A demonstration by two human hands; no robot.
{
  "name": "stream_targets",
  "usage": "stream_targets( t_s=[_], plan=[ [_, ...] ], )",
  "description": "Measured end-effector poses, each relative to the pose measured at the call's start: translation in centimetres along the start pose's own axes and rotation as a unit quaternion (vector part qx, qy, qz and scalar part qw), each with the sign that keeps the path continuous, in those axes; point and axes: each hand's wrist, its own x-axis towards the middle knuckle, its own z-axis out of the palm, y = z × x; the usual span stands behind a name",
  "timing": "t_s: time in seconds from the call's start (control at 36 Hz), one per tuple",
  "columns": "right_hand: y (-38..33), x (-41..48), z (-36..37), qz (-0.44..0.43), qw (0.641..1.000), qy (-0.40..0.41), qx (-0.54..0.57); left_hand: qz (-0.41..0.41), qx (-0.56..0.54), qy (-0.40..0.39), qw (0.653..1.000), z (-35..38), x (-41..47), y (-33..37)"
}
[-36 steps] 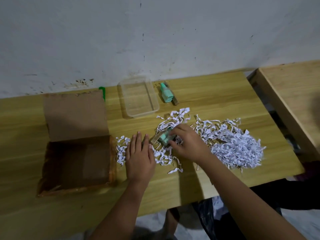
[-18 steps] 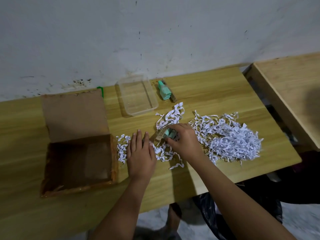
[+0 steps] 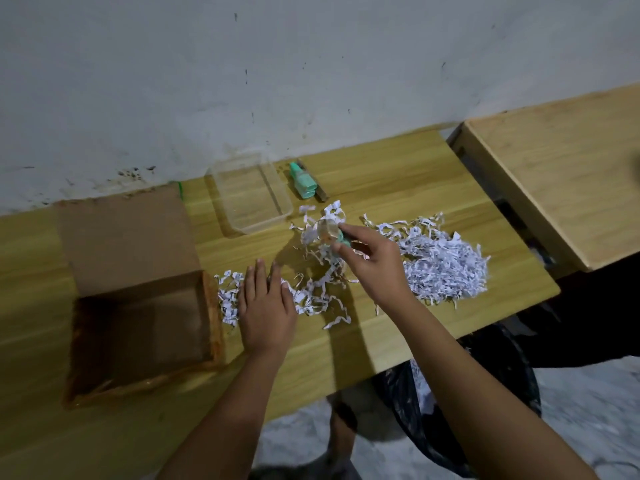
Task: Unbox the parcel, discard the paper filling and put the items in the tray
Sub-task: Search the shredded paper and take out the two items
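My right hand (image 3: 372, 263) is shut on a small clear bottle with a teal cap (image 3: 329, 233), held just above the shredded white paper (image 3: 440, 261). My left hand (image 3: 266, 308) lies flat, fingers together, on the table over a thin patch of paper shreds next to the open cardboard box (image 3: 138, 327). The box looks empty inside. A clear plastic tray (image 3: 252, 195) stands empty near the wall. Beside the tray lies a second teal-capped bottle (image 3: 304, 184).
The wooden table (image 3: 398, 174) ends against a white wall. A second wooden table (image 3: 561, 168) stands to the right across a gap. A black bag (image 3: 485, 403) with some paper in it hangs below the front edge. A green object (image 3: 179, 188) peeks from behind the box flap.
My right hand has lifted the small bottle out of the shreds and raised it toward the tray. My left hand has stayed flat on the table.
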Motion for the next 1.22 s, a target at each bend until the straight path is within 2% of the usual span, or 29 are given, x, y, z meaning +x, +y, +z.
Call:
stream_targets(
  t_s=[0.17, 0.31, 0.58, 0.67, 0.75, 0.81, 0.89, 1.08, 1.22],
  plan=[
    [-0.5, 0.0, -0.8, 0.000, 0.999, 0.040, 0.017, -0.002, -0.003, -0.003, 1.000, -0.1, 0.0, 0.0],
    [-0.7, 0.4, -1.7, 0.062, 0.983, 0.045, 0.164, -0.002, -0.006, 0.000, 1.000, -0.2, -0.1, 0.1],
    [0.1, 0.3, -0.9, 0.122, 0.963, 0.057, 0.235, -0.004, -0.008, 0.004, 1.000, -0.2, 0.0, -0.3],
    [0.3, 0.1, -0.6, 0.093, 0.979, 0.050, 0.177, -0.004, -0.014, 0.008, 1.000, -0.2, -0.1, 0.0],
    [1.1, 0.4, -0.6, 0.063, 0.996, 0.020, 0.058, -0.003, -0.014, 0.010, 1.000, -0.2, -0.1, 0.1],
    [1.6, 0.4, -0.9, 0.017, 0.998, -0.028, -0.045, 0.001, -0.012, 0.006, 1.000, -0.3, -0.3, 0.2],
    [3.1, 1.1, -1.1, -0.019, 0.987, -0.119, -0.111, -0.027, -0.007, 0.002, 1.000, 0.6, -0.2, 0.2],
    [4.2, 0.8, -1.2, -0.038, 0.960, -0.191, -0.201, -0.023, -0.005, 0.005, 1.000, 0.4, -0.1, 0.2],
    [4.6, 0.2, -1.5, 0.022, 0.968, -0.199, -0.149, -0.024, -0.007, 0.008, 1.000, 0.3, 0.0, 0.4]
  ],
)
